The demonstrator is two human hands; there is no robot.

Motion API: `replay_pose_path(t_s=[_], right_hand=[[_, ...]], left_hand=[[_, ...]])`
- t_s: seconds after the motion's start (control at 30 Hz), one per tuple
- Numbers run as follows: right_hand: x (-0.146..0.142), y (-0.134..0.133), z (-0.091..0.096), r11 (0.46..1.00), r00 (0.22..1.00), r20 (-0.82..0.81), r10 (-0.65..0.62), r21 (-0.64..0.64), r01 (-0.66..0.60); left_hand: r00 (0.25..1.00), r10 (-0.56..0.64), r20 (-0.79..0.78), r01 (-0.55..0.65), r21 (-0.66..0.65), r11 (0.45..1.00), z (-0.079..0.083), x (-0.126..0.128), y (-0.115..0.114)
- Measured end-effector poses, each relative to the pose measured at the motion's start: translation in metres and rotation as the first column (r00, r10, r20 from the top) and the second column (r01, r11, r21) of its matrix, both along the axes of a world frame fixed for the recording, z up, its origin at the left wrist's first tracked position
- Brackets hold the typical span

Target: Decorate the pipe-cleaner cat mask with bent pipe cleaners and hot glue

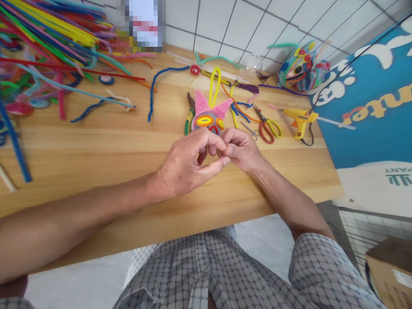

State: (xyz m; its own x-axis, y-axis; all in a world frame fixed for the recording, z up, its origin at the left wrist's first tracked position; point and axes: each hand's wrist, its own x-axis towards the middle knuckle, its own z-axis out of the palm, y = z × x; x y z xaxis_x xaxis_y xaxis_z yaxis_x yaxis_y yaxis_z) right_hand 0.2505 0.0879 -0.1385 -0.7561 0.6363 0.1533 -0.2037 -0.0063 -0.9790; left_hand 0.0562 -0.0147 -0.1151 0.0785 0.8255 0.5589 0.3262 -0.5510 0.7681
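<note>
My left hand [185,163] and my right hand [243,150] meet over the front of the table, fingertips touching. The right thumb and fingers are pinched together. My left fingers curl towards them, with the index finger and thumb reaching to the right fingertips. Whatever lies between them is hidden or too small to name. Just beyond the hands sits a cat-like face [207,122] made of pipe cleaners, with pink pointed ears, yellow-ringed eyes and a yellow loop [215,88] on top. Its lower part is hidden behind my hands.
Scissors with red and yellow handles [267,128] and a yellow glue gun [299,122] lie to the right. A colourful pipe-cleaner figure [298,71] stands at the back right. Bundled pipe cleaners [54,34] fill the back left. A blue pipe cleaner [156,88] lies nearer the middle.
</note>
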Motion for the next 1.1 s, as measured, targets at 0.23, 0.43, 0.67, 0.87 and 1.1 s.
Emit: replay_pose_path(t_s=[0.23, 0.43, 0.67, 0.87, 1.1], right_hand=[[-0.001, -0.004, -0.004, 0.996, 0.998, 0.026, -0.065, 0.07, 0.063], [-0.002, -0.005, -0.005, 0.996, 0.997, -0.023, -0.075, 0.047, 0.076], [-0.003, -0.005, -0.004, 0.995, 0.997, -0.068, -0.048, 0.079, 0.054], [-0.004, -0.005, -0.003, 0.996, 0.998, -0.03, -0.064, 0.057, 0.065], [-0.005, -0.004, -0.002, 0.994, 0.998, -0.031, -0.062, 0.09, 0.064]], left_hand=[[0.999, -0.033, -0.025, 0.034, 0.056, 0.998, -0.004, 0.001, 0.001], [1.0, 0.019, -0.003, -0.019, 0.063, 0.998, -0.008, 0.001, 0.002], [0.999, -0.008, -0.034, 0.012, 0.122, 0.992, -0.009, -0.001, 0.003], [0.999, 0.035, -0.033, -0.03, 0.154, 0.988, -0.011, 0.001, 0.002], [0.999, -0.002, -0.054, 0.012, 0.193, 0.981, -0.011, 0.0, 0.005]])
